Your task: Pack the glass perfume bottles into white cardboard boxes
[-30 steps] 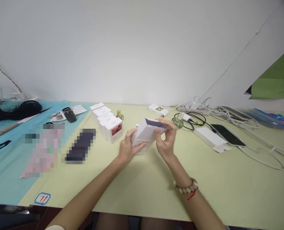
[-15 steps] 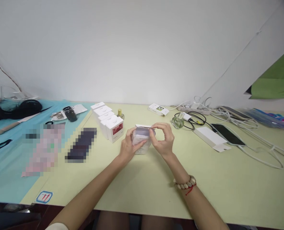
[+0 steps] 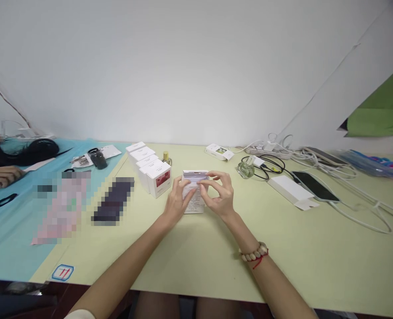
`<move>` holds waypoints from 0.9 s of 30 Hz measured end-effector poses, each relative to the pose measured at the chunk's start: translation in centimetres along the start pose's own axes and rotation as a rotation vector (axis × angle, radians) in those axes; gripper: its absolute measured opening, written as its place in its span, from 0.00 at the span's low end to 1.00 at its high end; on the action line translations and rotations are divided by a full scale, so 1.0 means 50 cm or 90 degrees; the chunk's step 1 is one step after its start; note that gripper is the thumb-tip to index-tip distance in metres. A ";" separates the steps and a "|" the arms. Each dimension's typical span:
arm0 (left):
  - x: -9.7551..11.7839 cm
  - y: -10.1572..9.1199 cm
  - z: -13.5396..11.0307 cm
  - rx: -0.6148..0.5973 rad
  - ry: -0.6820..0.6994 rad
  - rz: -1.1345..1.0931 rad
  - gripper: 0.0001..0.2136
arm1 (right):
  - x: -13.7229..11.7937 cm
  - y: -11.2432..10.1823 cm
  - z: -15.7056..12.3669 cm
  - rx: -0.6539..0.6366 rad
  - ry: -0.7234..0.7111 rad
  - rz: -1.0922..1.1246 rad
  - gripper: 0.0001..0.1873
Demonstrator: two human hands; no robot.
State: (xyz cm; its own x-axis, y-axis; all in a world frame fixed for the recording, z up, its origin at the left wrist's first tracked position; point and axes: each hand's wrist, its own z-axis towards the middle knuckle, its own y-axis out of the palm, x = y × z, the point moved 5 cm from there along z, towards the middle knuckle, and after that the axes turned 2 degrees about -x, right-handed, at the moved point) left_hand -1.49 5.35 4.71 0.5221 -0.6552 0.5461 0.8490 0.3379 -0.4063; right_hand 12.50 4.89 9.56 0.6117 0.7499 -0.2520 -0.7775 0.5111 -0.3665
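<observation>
Between my hands a small white carton (image 3: 194, 204) with fine print on its near face stands on the yellow table. Its top flap area shows a dark gap along the far edge. My left hand (image 3: 177, 195) grips the carton's left side, the thumb pressed on the near face by the top. With thumb and forefinger, my right hand (image 3: 219, 193) pinches the upper right edge at the flap. What is inside the carton is hidden. To the left stands a row of several white boxes (image 3: 149, 167), the front one with a red picture, beside a gold-capped bottle (image 3: 165, 156).
On the right are a green glass bottle (image 3: 245, 169), an open white box (image 3: 291, 191), a phone (image 3: 316, 186) and tangled cables. A flat white box (image 3: 219, 152) lies near the wall. At the left, another person's hand (image 3: 4, 176) rests on blue cloth near a jar (image 3: 97, 158).
The carton's top flap has folded lower and the carton now faces me more squarely. My right hand has shifted slightly left. Another person's hand has come in at the far left.
</observation>
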 end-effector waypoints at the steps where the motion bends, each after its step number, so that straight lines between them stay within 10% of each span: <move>1: 0.000 0.000 0.000 -0.002 -0.003 0.000 0.13 | 0.001 0.002 -0.001 -0.002 0.004 0.001 0.09; 20: -0.005 0.003 -0.001 -0.083 -0.107 0.012 0.08 | 0.012 0.012 -0.009 -0.038 0.025 0.042 0.04; 27: -0.021 -0.003 0.002 -0.013 -0.272 -0.255 0.15 | 0.044 -0.008 -0.008 0.074 0.139 0.137 0.12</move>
State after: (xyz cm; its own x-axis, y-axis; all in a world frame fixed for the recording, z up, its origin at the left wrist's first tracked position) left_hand -2.15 6.07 4.27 0.1505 -0.3974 0.9052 0.9875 0.1040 -0.1185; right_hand 14.25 6.17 8.78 0.4379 0.7445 -0.5039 -0.8964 0.4043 -0.1816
